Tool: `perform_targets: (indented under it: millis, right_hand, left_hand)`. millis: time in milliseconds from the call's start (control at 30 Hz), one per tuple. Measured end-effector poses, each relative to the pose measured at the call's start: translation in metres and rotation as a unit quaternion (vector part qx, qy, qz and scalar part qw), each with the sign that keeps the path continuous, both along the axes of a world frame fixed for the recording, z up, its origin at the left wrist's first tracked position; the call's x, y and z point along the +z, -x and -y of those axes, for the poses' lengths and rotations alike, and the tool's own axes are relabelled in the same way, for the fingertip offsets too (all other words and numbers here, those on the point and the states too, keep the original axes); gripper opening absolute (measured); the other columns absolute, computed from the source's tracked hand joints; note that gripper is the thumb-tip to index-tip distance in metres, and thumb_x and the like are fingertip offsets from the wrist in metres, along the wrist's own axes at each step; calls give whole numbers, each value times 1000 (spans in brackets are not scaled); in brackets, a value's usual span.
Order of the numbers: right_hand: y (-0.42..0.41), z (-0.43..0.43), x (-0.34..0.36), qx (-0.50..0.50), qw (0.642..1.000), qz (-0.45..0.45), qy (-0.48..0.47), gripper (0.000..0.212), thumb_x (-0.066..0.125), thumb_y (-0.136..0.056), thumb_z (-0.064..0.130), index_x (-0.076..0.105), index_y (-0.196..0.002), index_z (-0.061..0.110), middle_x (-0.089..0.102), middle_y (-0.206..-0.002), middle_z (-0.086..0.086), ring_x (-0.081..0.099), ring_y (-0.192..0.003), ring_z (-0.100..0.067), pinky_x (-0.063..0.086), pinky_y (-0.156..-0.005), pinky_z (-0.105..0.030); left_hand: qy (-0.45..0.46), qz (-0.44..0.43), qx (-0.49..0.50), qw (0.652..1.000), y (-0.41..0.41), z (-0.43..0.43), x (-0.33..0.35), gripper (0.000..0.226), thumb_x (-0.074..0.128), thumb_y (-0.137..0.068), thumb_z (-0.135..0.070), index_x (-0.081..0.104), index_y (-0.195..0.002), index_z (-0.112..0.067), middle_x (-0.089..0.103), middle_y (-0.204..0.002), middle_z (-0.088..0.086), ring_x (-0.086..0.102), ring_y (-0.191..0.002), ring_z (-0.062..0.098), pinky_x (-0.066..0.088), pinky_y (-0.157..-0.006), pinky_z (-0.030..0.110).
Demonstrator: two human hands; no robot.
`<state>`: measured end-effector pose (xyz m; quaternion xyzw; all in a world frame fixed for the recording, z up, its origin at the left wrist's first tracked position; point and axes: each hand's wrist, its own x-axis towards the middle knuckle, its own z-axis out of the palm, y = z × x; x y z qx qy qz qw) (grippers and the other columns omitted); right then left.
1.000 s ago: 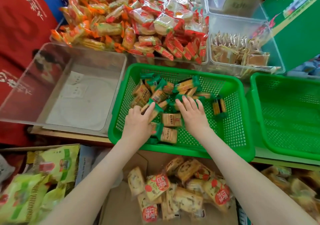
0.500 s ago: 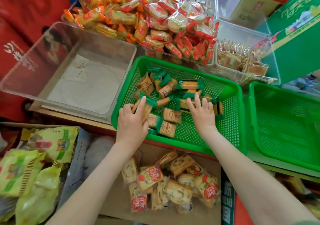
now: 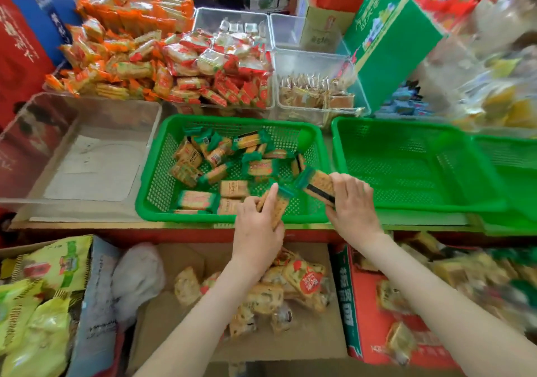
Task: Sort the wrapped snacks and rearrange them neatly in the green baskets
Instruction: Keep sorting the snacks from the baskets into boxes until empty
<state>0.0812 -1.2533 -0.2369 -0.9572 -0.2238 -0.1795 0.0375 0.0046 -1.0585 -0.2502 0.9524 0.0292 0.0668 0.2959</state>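
green-ended pack (image 3: 276, 206) pointing away in left grip (image 3: 257, 227), second pack (image 3: 318, 186) slanting left in right grip (image 3: 353, 205)

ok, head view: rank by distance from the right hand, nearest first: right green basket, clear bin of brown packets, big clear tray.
1. right green basket, just right of the right hand.
2. clear bin of brown packets, farther back, slightly left.
3. big clear tray, far left.

Green-ended cracker packs (image 3: 220, 161) lie jumbled in a basket (image 3: 151, 184), beyond both grips. The left hand (image 3: 257, 225) holds one pack (image 3: 277, 206) tilted. The right hand (image 3: 353, 205) holds another pack (image 3: 318, 186). A second basket (image 3: 406, 173) sits just right of it.
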Motion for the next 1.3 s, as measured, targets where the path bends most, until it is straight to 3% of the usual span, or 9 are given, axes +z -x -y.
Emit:
perform_targets:
  millis: [100,267,467,600,800,1067,1200,1300]
  right_hand:
    - [29,68,11,-30,999,-7,-19,75,83,-62,11,42,-124,2,54,-108,-15,41,-99,-28,30,-89,-39]
    - [98,220,19,-145,986,-64,-49,70,76,-79,29,44,-134,0,54,-119,-18,52,-106,-35,44,-91,-47]
    - [183,414,11,-260,947,-147,-119,73,53,-95,39,17,-151,10,32,-142,-9,30,-132,-25,25,-108,-36]
    - [206,513,6,-326,918,-168,-152,72,50,-96,42,17,-151,10,34,-142,-8,33,-130,-23,29,-105,-33]
    - [180,619,-8,-389,877,-169,-227,73,56,-93,39,20,-149,9,34,-144,-13,32,-132,-27,31,-107,-38]
    - [66,731,-40,-423,828,-189,-315,71,58,-93,36,19,-148,14,30,-150,-11,29,-136,-26,34,-106,-38]
    - [39,791,-65,-474,789,-221,-324,68,58,-93,34,20,-146,14,34,-146,-15,35,-130,-31,39,-100,-42]
    - [38,826,-88,-495,772,-252,-309,68,58,-93,31,21,-145,10,35,-145,-17,34,-131,-32,38,-103,-44]
  left_hand:
    - [3,-2,-36,999,5,64,12,77,63,-88,-19,22,-152,-25,40,-117,15,36,-102,31,39,-88,40]
    - [-16,5,-95,995,31,213,24,80,63,-87,-21,18,-153,-23,41,-118,16,37,-107,33,37,-95,40]
    - [-47,-45,-207,976,71,413,23,83,58,-90,-26,6,-154,-29,36,-131,13,33,-118,31,35,-99,37]
    - [-61,-40,-263,962,74,506,25,78,51,-95,-31,1,-154,-29,32,-140,14,28,-129,33,32,-105,41]
    - [-72,-34,-284,955,34,613,14,73,50,-95,-33,7,-154,-26,39,-130,12,37,-116,31,37,-98,38]
    - [-83,-57,-250,963,-61,762,-16,74,55,-90,-27,17,-154,-20,44,-125,15,43,-109,33,42,-90,41]
    - [-86,-27,-265,960,-88,810,-30,77,72,-71,-19,45,-142,-11,56,-103,20,53,-85,38,48,-71,43]
    - [-87,-8,-278,957,-103,836,-40,71,71,-71,-20,50,-138,-12,56,-101,20,54,-82,37,51,-68,45]
